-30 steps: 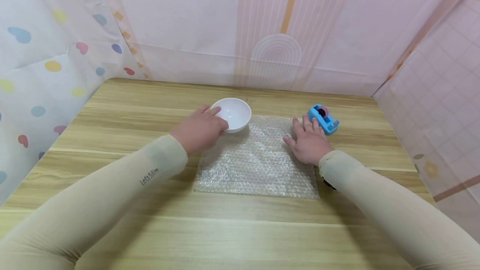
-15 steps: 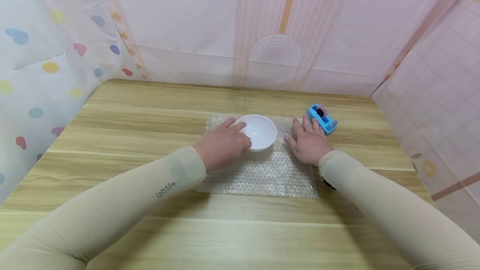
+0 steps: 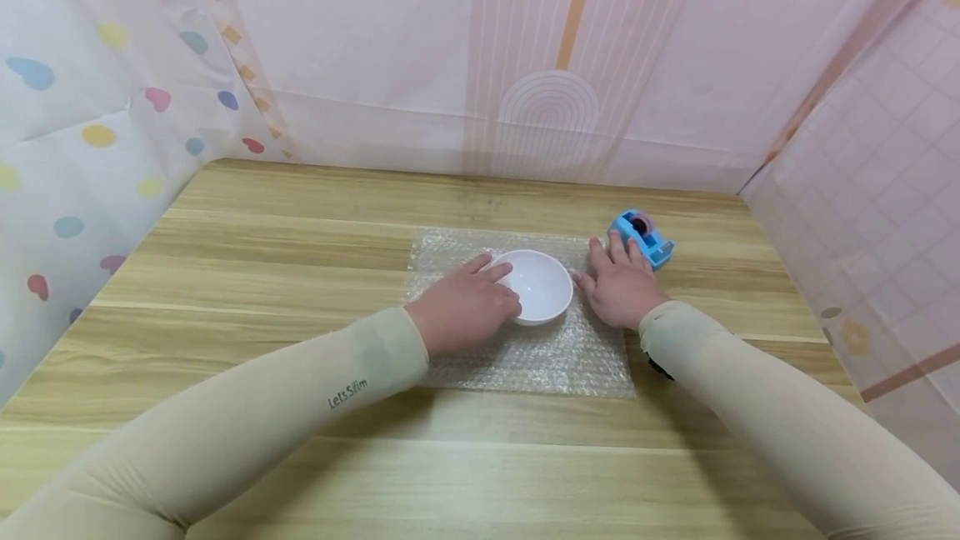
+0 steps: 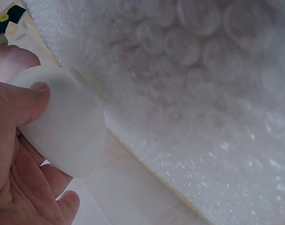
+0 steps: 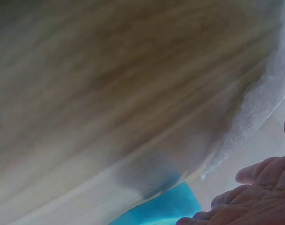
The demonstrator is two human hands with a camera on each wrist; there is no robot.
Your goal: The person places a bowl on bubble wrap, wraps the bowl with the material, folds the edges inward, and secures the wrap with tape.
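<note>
A white bowl (image 3: 542, 288) stands upright over the middle of a sheet of bubble wrap (image 3: 525, 365). My left hand (image 3: 467, 307) grips the bowl by its left rim; in the left wrist view the thumb lies against the bowl's outer wall (image 4: 67, 126) and the other fingers are on its far side. Fingers spread, my right hand (image 3: 622, 286) rests on the right edge of the bubble wrap, its thumb close to the bowl's right rim. Just beyond its fingertips sits a blue tape dispenser (image 3: 643, 238) with a pink roll.
The wood-patterned table (image 3: 300, 248) reaches back to a pink patterned curtain (image 3: 360, 48). Another curtain with coloured dots (image 3: 90, 107) hangs at the left, and a grid-patterned one (image 3: 892, 190) at the right.
My left hand has carried the bowl rightward and nearer, from the wrap's back left corner to its middle, beside the right thumb. The right hand has stayed in place.
</note>
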